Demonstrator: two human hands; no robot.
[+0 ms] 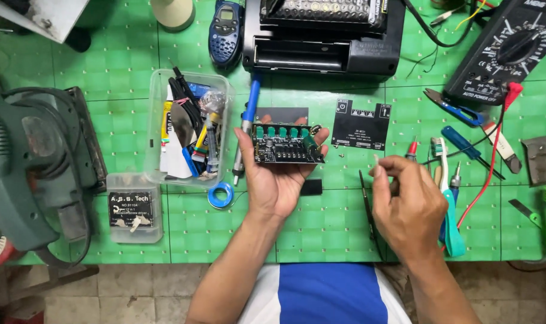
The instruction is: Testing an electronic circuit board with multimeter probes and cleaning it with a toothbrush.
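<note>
Board (288, 144) sits flat in the left hand (276, 180), fingers curled around its edges, component side up so the parts face the eye. Right hand (405, 201), at its 4 o'clock, pinches something tiny between fingertips (378, 170) above the mat (327, 228); black panel (361, 125) lies at the board's 2 o'clock.

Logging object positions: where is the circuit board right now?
Head view, centre: the circuit board rests in the left hand, above the green mat.

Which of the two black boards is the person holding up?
The circuit board with the green parts on top, in the left hand. The flat black plate lies on the green mat.
</note>
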